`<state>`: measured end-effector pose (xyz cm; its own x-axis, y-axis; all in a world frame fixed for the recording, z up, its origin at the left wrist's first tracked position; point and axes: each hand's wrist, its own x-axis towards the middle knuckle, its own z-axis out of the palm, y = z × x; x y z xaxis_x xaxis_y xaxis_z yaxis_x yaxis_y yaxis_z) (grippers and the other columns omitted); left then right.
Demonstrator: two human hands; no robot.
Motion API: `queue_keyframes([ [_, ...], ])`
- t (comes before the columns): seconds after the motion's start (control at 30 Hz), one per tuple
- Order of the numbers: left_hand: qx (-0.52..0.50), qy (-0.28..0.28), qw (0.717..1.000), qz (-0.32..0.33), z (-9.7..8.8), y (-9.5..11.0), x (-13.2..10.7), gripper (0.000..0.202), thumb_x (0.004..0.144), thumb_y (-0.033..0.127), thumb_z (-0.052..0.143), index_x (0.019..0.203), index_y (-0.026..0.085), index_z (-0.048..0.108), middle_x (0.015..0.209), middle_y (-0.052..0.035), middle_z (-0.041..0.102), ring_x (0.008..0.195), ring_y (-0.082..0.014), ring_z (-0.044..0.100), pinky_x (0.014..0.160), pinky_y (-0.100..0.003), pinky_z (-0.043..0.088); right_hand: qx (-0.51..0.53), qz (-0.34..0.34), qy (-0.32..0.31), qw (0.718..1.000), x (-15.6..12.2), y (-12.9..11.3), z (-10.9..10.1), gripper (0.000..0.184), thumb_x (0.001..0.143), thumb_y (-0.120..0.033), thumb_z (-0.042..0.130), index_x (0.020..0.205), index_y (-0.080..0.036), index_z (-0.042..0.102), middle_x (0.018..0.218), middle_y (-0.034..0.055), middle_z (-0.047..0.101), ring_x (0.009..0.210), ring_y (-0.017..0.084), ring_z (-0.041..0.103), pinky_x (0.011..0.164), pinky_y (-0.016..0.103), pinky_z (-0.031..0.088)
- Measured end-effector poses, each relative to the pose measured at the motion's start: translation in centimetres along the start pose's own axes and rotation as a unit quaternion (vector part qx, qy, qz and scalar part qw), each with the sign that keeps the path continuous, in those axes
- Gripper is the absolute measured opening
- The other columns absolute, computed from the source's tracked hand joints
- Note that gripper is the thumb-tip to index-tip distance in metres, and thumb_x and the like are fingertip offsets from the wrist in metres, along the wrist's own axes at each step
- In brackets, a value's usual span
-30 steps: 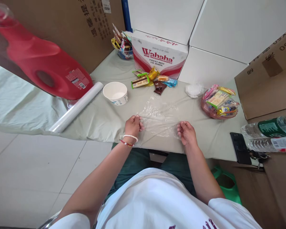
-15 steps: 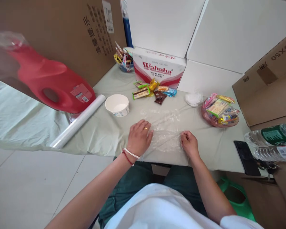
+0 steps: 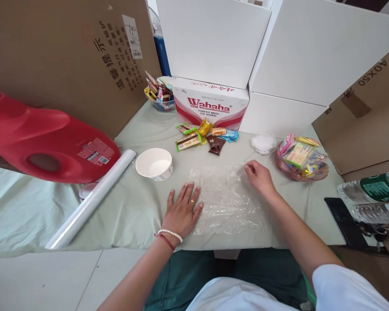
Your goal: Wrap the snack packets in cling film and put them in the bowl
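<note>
A crinkled sheet of clear plastic film (image 3: 228,203) lies spread on the cloth-covered table between my hands. My left hand (image 3: 181,209) rests flat with fingers spread, its thumb side at the film's left edge. At the film's far right corner, my right hand (image 3: 258,176) pinches the edge between thumb and fingers. A white paper bowl (image 3: 154,164) stands just beyond my left hand. Several wrapped snacks (image 3: 189,140) lie past the film, in front of the red and white Wahaha box (image 3: 210,103).
On the left are a white roll (image 3: 94,196) and a large red jug (image 3: 52,142). A pink bowl (image 3: 301,172) of snacks and a white crumpled bundle (image 3: 263,144) lie right. Further right are a black phone (image 3: 345,222) and plastic bottles (image 3: 376,188). Another snack bowl (image 3: 162,105) stands far left.
My right hand has moved away from me to the film's far corner, and the film lies more spread out. My left hand's fingers have spread flat. The view has shifted.
</note>
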<state>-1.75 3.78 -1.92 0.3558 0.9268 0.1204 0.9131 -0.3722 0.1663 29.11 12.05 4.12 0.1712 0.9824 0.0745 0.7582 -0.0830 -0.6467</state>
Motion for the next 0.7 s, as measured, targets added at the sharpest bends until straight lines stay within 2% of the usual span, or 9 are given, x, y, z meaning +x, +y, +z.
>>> queue_keyframes([
  [0.07, 0.000, -0.002, 1.000, 0.000, 0.0, -0.1, 0.1, 0.058, 0.105, 0.043, 0.037, 0.160, 0.025, 0.039, 0.169, -0.0086, 0.032, 0.155, -0.0307, 0.035, 0.126, -0.063, 0.015, -0.081, -0.005, -0.030, 0.996, 4.7, -3.4, 2.3, 0.033, 0.097, -0.045, 0.052, 0.111, -0.020, 0.068, 0.108, 0.0118, 0.072, 0.098, 0.028, 0.067, 0.087, 0.038, 0.050],
  [0.13, -0.001, -0.003, 1.000, 0.000, 0.0, -0.2, 0.1, 0.058, 0.105, 0.044, 0.037, 0.160, 0.026, 0.040, 0.169, -0.0079, 0.031, 0.155, -0.0304, 0.034, 0.127, -0.063, 0.015, -0.145, 0.009, -0.038, 0.989, 8.8, -6.8, 4.9, 0.047, 0.100, -0.053, 0.048, 0.127, -0.018, 0.064, 0.129, 0.0178, 0.066, 0.112, 0.032, 0.066, 0.090, 0.040, 0.051],
  [0.23, -0.004, -0.003, 1.000, 0.000, 0.0, -0.2, 0.0, 0.057, 0.105, 0.044, 0.038, 0.159, 0.027, 0.040, 0.169, -0.0072, 0.030, 0.156, -0.0299, 0.034, 0.127, -0.061, 0.015, -0.221, 0.000, -0.071, 0.973, 13.2, -10.8, 8.1, 0.063, 0.099, -0.064, 0.046, 0.130, -0.013, 0.065, 0.133, 0.0230, 0.065, 0.120, 0.035, 0.064, 0.093, 0.041, 0.052],
  [0.3, -0.006, -0.004, 1.000, -0.001, 0.0, -0.2, 0.0, 0.058, 0.105, 0.044, 0.038, 0.160, 0.026, 0.040, 0.169, -0.0072, 0.029, 0.156, -0.0299, 0.033, 0.127, -0.062, 0.015, -0.264, -0.004, -0.119, 0.957, 14.9, -12.4, 9.4, 0.060, 0.095, -0.062, 0.057, 0.126, -0.012, 0.070, 0.129, 0.0225, 0.069, 0.120, 0.035, 0.065, 0.093, 0.040, 0.052],
  [0.37, -0.012, -0.004, 1.000, -0.003, 0.0, -0.2, 0.0, 0.058, 0.105, 0.044, 0.037, 0.160, 0.025, 0.039, 0.170, -0.0073, 0.029, 0.156, -0.0299, 0.033, 0.127, -0.063, 0.015, -0.294, -0.003, -0.155, 0.943, 15.8, -12.8, 9.9, 0.052, 0.087, -0.050, 0.072, 0.124, -0.014, 0.073, 0.127, 0.0205, 0.071, 0.119, 0.034, 0.066, 0.092, 0.038, 0.053],
  [0.43, -0.023, -0.001, 1.000, -0.004, 0.1, -0.2, 0.0, 0.058, 0.105, 0.045, 0.037, 0.160, 0.024, 0.039, 0.170, -0.0073, 0.028, 0.157, -0.0295, 0.032, 0.127, -0.063, 0.015, -0.306, 0.002, -0.166, 0.938, 16.1, -12.3, 9.5, 0.047, 0.083, -0.042, 0.078, 0.122, -0.015, 0.075, 0.126, 0.0187, 0.072, 0.117, 0.033, 0.067, 0.090, 0.035, 0.053],
  [0.53, -0.042, 0.006, 0.999, -0.005, 0.3, -0.3, 0.0, 0.058, 0.105, 0.046, 0.036, 0.159, 0.025, 0.040, 0.169, -0.0067, 0.029, 0.157, -0.0288, 0.031, 0.127, -0.063, 0.014, -0.314, 0.015, -0.163, 0.935, 15.6, -10.9, 8.4, 0.044, 0.090, -0.046, 0.068, 0.120, -0.015, 0.076, 0.120, 0.0186, 0.074, 0.112, 0.031, 0.070, 0.086, 0.033, 0.054],
  [0.7, -0.057, 0.019, 0.998, -0.007, 0.1, -0.3, -0.1, 0.057, 0.105, 0.046, 0.037, 0.158, 0.027, 0.043, 0.168, -0.0077, 0.034, 0.155, -0.0300, 0.035, 0.127, -0.063, 0.016, -0.318, 0.029, -0.155, 0.935, 14.2, -9.7, 8.0, 0.058, 0.097, -0.059, 0.053, 0.124, -0.013, 0.074, 0.113, 0.0204, 0.076, 0.105, 0.030, 0.072, 0.084, 0.034, 0.055],
])
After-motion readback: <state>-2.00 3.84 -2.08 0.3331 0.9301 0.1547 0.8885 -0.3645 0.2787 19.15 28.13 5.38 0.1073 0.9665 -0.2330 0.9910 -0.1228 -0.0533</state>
